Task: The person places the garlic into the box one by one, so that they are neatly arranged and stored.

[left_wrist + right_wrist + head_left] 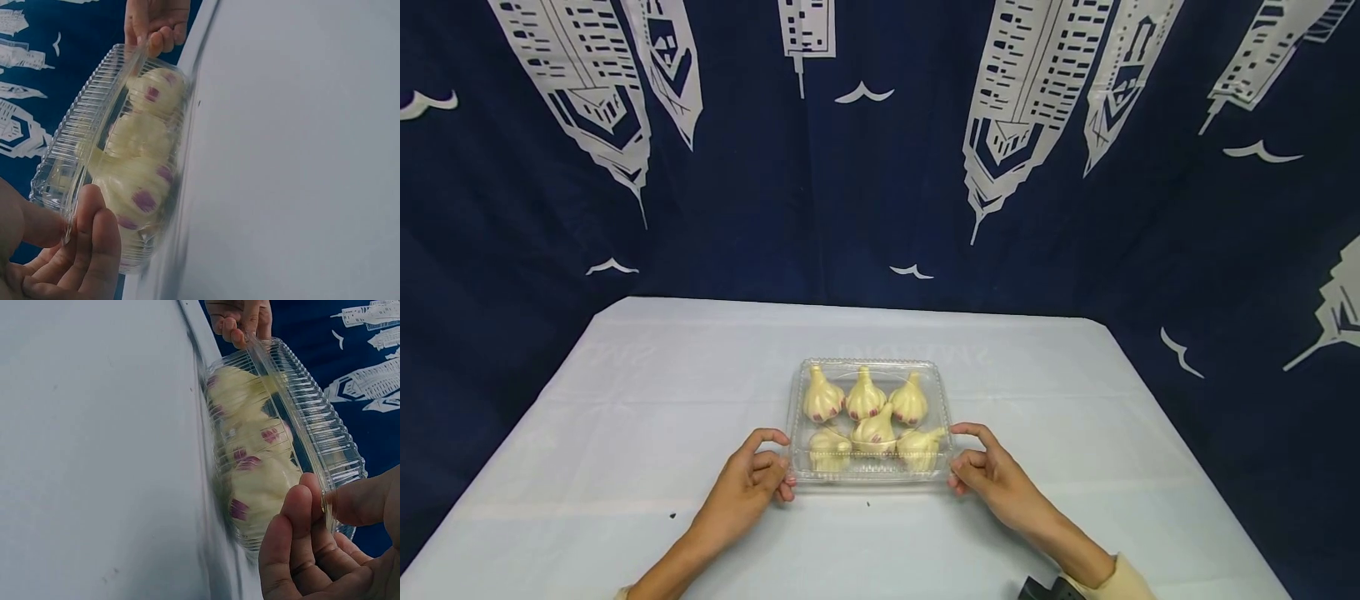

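A clear plastic clamshell container (871, 477) lies on the white table with its lid down. Inside, several pale garlic bulbs (874, 432) with purple patches are arranged in two rows. At the container's left front corner, my left hand (747, 477) pinches the rim between thumb and fingers; the left wrist view shows the rim (70, 228) in that grip. On the opposite side, my right hand (992, 477) pinches the right front corner the same way, with the rim (326, 509) between thumb and fingers in the right wrist view.
White cloth covers the table (647, 417). Behind it hangs a dark blue curtain (737, 208) printed with white buildings and birds. A small dark speck (672, 516) lies left of the left hand. A black device (1048, 589) shows by the right sleeve (1120, 582).
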`<act>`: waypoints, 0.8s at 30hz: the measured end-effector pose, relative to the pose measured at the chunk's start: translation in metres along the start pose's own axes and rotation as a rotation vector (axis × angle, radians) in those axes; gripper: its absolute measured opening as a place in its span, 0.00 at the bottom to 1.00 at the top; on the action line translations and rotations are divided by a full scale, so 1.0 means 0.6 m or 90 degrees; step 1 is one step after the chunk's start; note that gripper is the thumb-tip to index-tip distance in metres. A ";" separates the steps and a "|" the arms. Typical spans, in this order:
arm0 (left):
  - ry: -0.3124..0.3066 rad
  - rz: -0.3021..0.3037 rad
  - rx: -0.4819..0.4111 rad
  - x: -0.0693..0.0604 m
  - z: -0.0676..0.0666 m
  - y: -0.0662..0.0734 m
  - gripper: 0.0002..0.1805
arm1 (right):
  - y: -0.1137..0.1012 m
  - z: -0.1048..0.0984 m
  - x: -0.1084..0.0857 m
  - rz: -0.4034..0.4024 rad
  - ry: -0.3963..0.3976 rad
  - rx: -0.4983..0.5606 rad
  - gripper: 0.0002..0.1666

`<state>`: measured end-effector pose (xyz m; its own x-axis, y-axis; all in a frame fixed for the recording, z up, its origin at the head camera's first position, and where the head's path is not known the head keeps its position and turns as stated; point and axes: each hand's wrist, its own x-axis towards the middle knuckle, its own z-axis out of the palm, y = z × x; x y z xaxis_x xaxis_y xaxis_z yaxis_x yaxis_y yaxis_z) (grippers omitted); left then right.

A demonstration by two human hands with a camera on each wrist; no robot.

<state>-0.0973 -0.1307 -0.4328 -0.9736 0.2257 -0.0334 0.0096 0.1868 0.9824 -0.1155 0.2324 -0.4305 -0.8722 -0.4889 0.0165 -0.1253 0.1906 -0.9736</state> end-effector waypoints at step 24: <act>0.077 -0.025 -0.012 0.001 0.016 0.005 0.16 | 0.005 0.000 -0.002 0.026 0.038 -0.018 0.30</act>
<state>-0.0954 -0.1206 -0.4319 -0.9936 0.1014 -0.0498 -0.0315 0.1752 0.9840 -0.1150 0.2336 -0.4331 -0.9034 -0.4286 -0.0092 -0.1014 0.2346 -0.9668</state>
